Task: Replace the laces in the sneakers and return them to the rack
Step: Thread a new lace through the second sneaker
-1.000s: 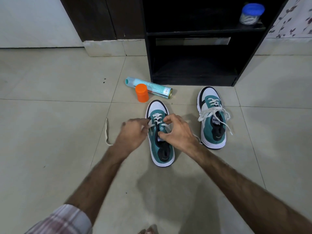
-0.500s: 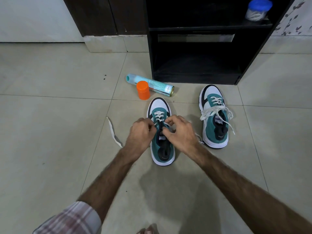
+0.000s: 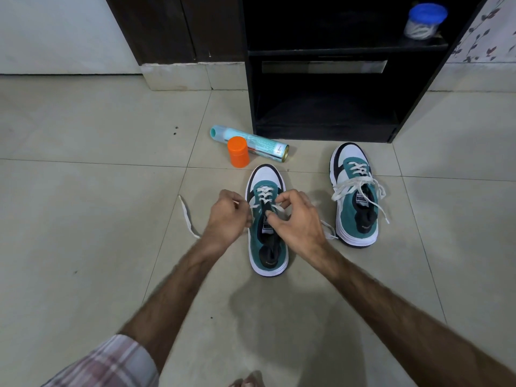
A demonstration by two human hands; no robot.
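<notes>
PUMA brand label on the tongue of the right sneaker (image 3: 358,196), seen upside down. Similar tongue label on the left sneaker (image 3: 267,241), partly covered. Print on the spray can (image 3: 251,141) illegible.

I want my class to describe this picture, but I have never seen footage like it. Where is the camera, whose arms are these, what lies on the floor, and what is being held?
There is no machine here. The single view comes from a camera worn on a person's head, looking down at their own bare arms. The left hand and right hand work over the near sneaker, each pinching part of its white lace with curled fingers. That lace is only partly threaded. A second sneaker stands to the right, its lace loose. Also on the tiled floor: a spray can lying on its side, an upright orange cap and a loose lace end. Behind stands a dark rack, with a blue-lidded jar on its upper shelf.
</notes>
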